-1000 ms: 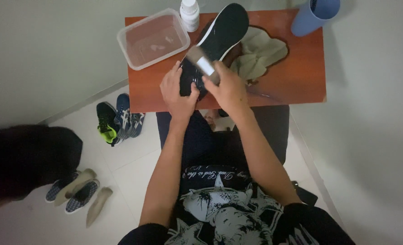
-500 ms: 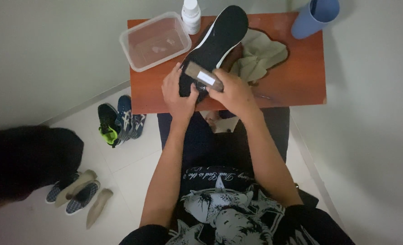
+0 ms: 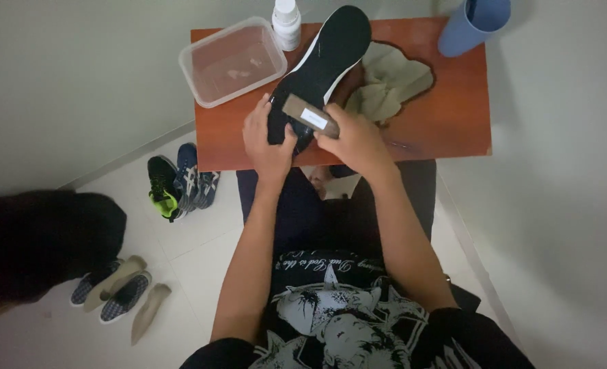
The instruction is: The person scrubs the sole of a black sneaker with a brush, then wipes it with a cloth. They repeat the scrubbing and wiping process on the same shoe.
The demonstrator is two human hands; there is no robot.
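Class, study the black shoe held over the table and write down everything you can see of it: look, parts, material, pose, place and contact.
The black shoe with a white-edged sole is turned sole-up, showing a dark, matte, rubbery-looking underside with a thin white rim along the sides. It lies slantwise over the reddish-brown wooden table, toe pointing away towards the far edge, heel near the person. The left hand grips its heel end, while the right hand holds a brown wooden-backed brush across the sole. Its upper is hidden from view.

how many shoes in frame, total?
5 that I can make out. One black shoe sole-up on the table, gripped by the left hand. A dark shoe with green and a blue one on the floor beside the table. Two patterned slip-ons lower left. More may be hidden.
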